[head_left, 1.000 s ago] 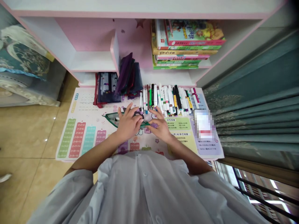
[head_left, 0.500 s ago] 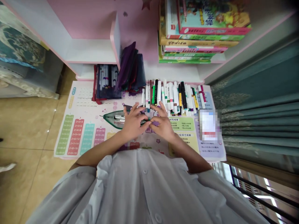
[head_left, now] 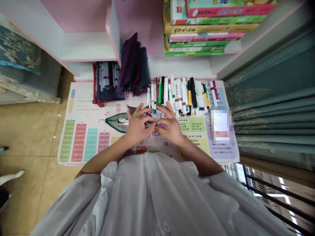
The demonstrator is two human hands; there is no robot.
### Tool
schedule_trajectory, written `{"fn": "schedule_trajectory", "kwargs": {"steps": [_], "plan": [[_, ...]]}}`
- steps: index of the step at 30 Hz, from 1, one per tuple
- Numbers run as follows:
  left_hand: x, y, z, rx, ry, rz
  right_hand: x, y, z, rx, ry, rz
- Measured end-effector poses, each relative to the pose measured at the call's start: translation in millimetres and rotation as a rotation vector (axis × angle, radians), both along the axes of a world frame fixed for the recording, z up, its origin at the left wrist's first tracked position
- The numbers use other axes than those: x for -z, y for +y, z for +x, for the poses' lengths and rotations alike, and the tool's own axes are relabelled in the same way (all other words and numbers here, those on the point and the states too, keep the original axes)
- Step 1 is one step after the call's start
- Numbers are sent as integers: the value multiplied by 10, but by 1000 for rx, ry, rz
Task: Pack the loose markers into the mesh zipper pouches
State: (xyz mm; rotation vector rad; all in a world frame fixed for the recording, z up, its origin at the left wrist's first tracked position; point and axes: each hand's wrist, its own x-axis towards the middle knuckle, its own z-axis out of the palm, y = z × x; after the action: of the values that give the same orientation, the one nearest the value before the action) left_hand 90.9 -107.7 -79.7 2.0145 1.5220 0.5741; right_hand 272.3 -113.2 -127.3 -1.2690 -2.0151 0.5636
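A green mesh pencil pouch (head_left: 113, 122) with a few markers inside lies on a colourful desk mat (head_left: 83, 137). My left hand (head_left: 136, 126) rests on the pouch's right end with its fingers curled over it. My right hand (head_left: 169, 127) pinches the pouch's green tip next to the left hand; its other fingers are spread. A row of several markers (head_left: 182, 95) lies just beyond both hands.
Dark fabric pouches (head_left: 134, 68) and a red-edged case of pens (head_left: 104, 82) stand at the back of the mat under a pink shelf. Stacked books (head_left: 209, 29) sit on the shelf at right. A blurred card (head_left: 220, 126) lies right; a teal curtain (head_left: 275, 108) hangs beyond.
Both hands stay together at the pouch's right end, fingers shifting slightly. The view has tilted, so everything sits a little higher and nearer in frame.
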Motion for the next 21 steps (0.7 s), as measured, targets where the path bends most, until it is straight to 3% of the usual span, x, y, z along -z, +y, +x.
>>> {"fn": "schedule_trajectory", "kwargs": {"steps": [12,21], "plan": [[-21,-8,-82,29,18,-39,-19,3,12,-9,-17,-34],[16,34,-206,135,68,-14,117,17,-2,-30,114,149]]}}
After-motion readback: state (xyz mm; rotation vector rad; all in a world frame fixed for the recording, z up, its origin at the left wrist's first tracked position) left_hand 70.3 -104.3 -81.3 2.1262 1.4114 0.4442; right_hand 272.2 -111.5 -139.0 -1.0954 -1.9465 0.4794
